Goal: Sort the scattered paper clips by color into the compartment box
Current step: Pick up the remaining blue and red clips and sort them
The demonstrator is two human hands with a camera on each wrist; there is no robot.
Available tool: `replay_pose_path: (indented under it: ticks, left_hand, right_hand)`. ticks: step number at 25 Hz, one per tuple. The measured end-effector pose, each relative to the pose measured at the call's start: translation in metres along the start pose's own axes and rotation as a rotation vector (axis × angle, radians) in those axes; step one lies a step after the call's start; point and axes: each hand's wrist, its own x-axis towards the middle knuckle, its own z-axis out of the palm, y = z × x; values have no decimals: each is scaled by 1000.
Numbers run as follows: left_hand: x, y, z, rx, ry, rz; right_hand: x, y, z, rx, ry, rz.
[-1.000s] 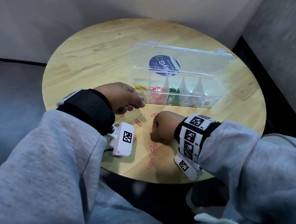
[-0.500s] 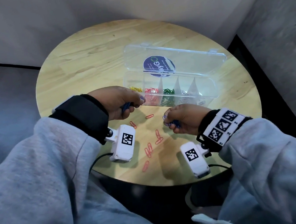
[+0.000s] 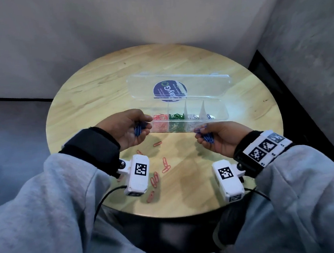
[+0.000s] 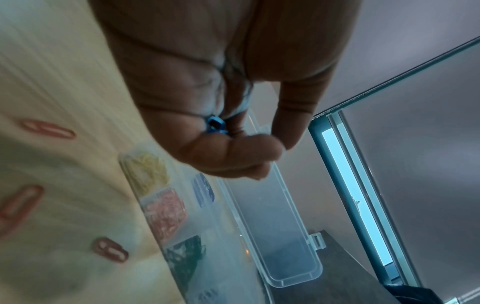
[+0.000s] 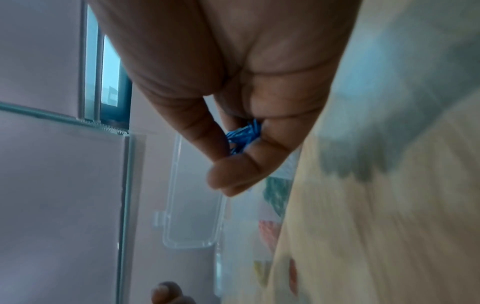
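Observation:
A clear compartment box (image 3: 223,113) lies open on the round wooden table (image 3: 100,88), lid tipped back. Its cells hold red clips (image 3: 159,117), green clips (image 3: 176,116), white clips and a few blue ones at the right end; a yellow cell (image 4: 149,167) shows in the left wrist view. My left hand (image 3: 128,128) is raised at the box's left end, fingers curled round a bunch of blue clips (image 3: 139,128). My right hand (image 3: 217,136) hovers by the box's front right, gripping more blue clips (image 3: 207,136). Several red clips (image 3: 165,164) lie scattered on the table between my wrists.
The table's near edge runs just under my wrists, with my lap below it. Grey upholstered walls close in behind and to the right. A wrist camera (image 3: 138,175) hangs under each forearm, with cables trailing off the table edge.
Both hands have lifted off the table, each with blue clips. The right hand has turned palm up and moved right along the box front. The view has shifted.

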Motion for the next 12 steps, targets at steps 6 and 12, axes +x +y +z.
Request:
replay_pose_path:
  ticks: [6,12]
  left_hand:
    - [15,4,64,-160,-52,33]
    - [50,-5,133,-217,-80,61]
  right_hand:
    - [-4,-35,-33,198,20,-108]
    - [22,-58,-59,211,94,-153]
